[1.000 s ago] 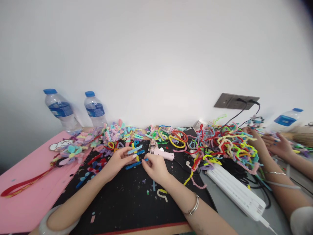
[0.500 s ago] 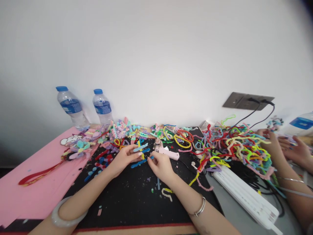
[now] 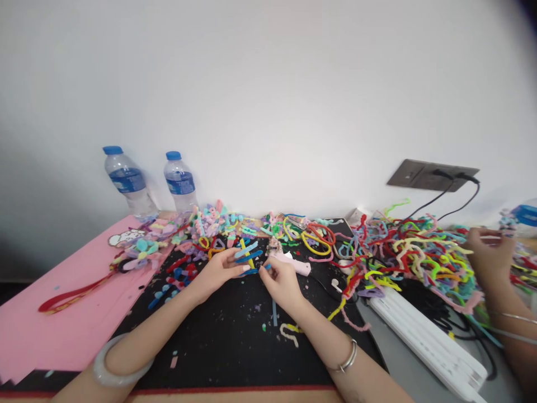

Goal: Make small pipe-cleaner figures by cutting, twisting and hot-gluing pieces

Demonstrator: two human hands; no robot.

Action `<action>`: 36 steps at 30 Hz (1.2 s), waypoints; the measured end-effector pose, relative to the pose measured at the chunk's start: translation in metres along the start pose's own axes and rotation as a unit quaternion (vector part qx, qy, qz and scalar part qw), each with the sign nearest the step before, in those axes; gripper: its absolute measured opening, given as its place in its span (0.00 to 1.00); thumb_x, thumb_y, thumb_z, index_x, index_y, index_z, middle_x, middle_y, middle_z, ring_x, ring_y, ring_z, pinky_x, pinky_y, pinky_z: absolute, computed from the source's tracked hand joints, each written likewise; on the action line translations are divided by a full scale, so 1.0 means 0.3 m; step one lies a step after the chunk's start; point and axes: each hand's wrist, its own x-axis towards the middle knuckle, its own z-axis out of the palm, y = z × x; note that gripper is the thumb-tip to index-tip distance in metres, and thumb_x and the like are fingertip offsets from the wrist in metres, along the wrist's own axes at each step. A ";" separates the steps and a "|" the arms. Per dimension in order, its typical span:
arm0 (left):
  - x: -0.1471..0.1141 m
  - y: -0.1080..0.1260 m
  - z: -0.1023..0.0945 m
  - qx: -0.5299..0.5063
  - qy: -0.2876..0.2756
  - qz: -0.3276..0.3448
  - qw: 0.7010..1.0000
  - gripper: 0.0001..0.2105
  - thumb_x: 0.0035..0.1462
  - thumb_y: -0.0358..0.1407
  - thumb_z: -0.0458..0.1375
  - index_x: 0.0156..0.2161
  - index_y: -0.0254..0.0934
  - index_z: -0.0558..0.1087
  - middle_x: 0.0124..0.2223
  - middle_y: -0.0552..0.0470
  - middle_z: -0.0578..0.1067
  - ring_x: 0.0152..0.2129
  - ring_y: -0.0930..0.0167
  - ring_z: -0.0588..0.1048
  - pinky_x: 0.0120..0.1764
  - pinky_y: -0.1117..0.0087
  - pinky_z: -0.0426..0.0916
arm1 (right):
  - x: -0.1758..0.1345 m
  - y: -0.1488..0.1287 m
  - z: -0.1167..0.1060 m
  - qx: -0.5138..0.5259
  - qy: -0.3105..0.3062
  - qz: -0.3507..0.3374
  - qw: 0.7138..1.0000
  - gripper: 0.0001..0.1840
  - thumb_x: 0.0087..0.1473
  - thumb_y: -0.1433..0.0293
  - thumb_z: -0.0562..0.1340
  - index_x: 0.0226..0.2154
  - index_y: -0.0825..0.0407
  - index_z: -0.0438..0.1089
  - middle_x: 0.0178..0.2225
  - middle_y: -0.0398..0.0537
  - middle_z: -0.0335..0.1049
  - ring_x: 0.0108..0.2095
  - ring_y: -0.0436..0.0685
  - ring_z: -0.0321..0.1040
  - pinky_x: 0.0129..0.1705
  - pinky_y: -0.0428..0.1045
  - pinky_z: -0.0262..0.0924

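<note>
My left hand (image 3: 221,273) is closed on a small piece made of pipe cleaners (image 3: 248,255), with a yellow strip crossed by light and darker blue ones. Its thumb and fingers pinch the left side of the piece. Close beside it, my right hand (image 3: 280,277) pinches the end of a blue pipe cleaner at the right of the piece. Just behind my right hand lies a pink hot glue gun (image 3: 298,266), its nozzle end crusted and brownish. Small scraps are scattered over the black mat (image 3: 218,341) under both hands.
A tangled heap of coloured pipe cleaners (image 3: 415,252) lies right, beside a white power strip (image 3: 428,341). Finished fuzzy pieces (image 3: 210,221) pile up at the back left. Two water bottles (image 3: 180,182) stand by the wall. Another person's hand (image 3: 490,252) holds a small item far right.
The view has shifted slightly, moving the scene a little rightward. The blue and yellow piece has turned a little between my hands. The other person's hand has moved right with its small item.
</note>
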 end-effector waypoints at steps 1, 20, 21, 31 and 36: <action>0.000 -0.001 0.000 -0.002 -0.010 -0.002 1.000 0.17 0.46 0.34 0.64 0.43 0.36 0.69 0.44 0.49 0.75 0.43 0.65 0.72 0.46 0.65 0.66 | 0.000 0.000 0.000 0.004 0.002 0.003 1.000 0.10 0.52 0.70 0.55 0.21 0.53 0.62 0.14 0.36 0.53 0.17 0.47 0.53 0.21 0.43 0.45; -0.011 -0.002 0.009 -0.041 -0.037 -0.019 0.998 0.23 0.46 0.34 0.64 0.49 0.40 0.67 0.45 0.49 0.74 0.40 0.66 0.74 0.43 0.65 0.69 | 0.001 -0.005 -0.003 0.043 -0.022 0.032 0.998 0.11 0.52 0.68 0.55 0.20 0.52 0.62 0.14 0.36 0.53 0.17 0.47 0.50 0.20 0.43 0.44; -0.012 -0.002 0.010 -0.048 -0.038 -0.018 0.998 0.22 0.46 0.34 0.64 0.49 0.40 0.68 0.46 0.49 0.74 0.41 0.66 0.73 0.44 0.65 0.69 | 0.000 -0.006 -0.003 0.045 -0.022 0.034 0.998 0.11 0.52 0.68 0.55 0.20 0.53 0.62 0.14 0.36 0.53 0.17 0.47 0.50 0.20 0.43 0.44; -0.012 -0.007 0.012 -0.076 -0.036 -0.022 0.996 0.22 0.46 0.33 0.64 0.48 0.40 0.68 0.48 0.48 0.73 0.41 0.66 0.73 0.43 0.64 0.70 | 0.001 -0.003 -0.001 0.052 -0.022 0.035 0.998 0.11 0.52 0.68 0.55 0.20 0.52 0.63 0.14 0.36 0.53 0.17 0.47 0.50 0.20 0.43 0.44; -0.015 -0.003 0.015 -0.082 -0.042 -0.018 0.996 0.23 0.47 0.33 0.64 0.51 0.43 0.68 0.47 0.49 0.73 0.39 0.67 0.74 0.43 0.64 0.70 | 0.001 0.002 0.000 0.054 -0.023 0.037 0.998 0.11 0.52 0.68 0.55 0.21 0.52 0.63 0.14 0.37 0.53 0.17 0.47 0.51 0.20 0.43 0.45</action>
